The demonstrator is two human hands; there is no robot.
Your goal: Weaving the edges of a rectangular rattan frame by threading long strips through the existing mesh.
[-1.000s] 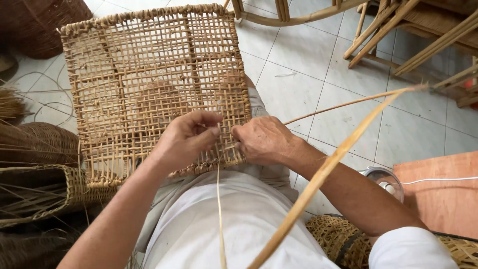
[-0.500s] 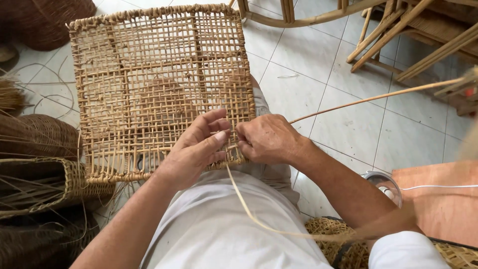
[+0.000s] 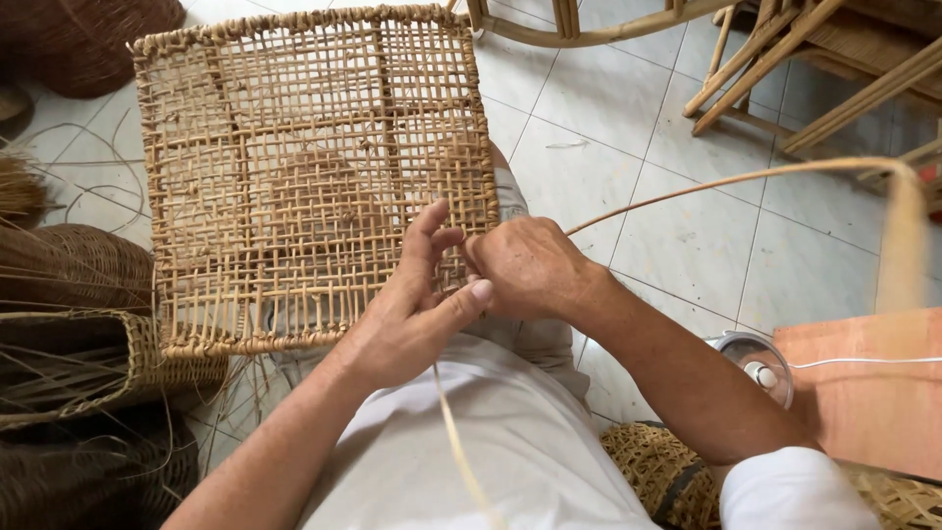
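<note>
At far left, dark woven baskets (image 3: 69,285) and loose fibres lie on the tiled floor (image 3: 677,226). A square woven panel (image 3: 304,167) of pale tan cane rests tilted on the person's lap, filling the upper left and middle of the view. Its weave is open, a grid of small square holes, with thicker bars dividing it into large sections and a braided border around the edge. Knees and floor show through the holes.

The left hand (image 3: 417,314) lies at the panel's lower right corner, fingers spread and stretched up over the weave, thumb out to the right, pinching nothing that can be seen. The right hand (image 3: 525,270) is just beside it, touching its fingertips, curled closed at the panel's right edge; it appears to pinch a thin cane strand (image 3: 726,182), though the fingertips are hidden. That strand arcs away to the right, over the floor, and blurs near the frame's right edge. Another pale strand (image 3: 456,442) hangs down from below the hands across the white shirt.

Further right, wooden chair legs (image 3: 785,79) stand at the top, a small round metal object (image 3: 751,358) sits on the floor, and an orange board (image 3: 873,383) lies beside it.
</note>
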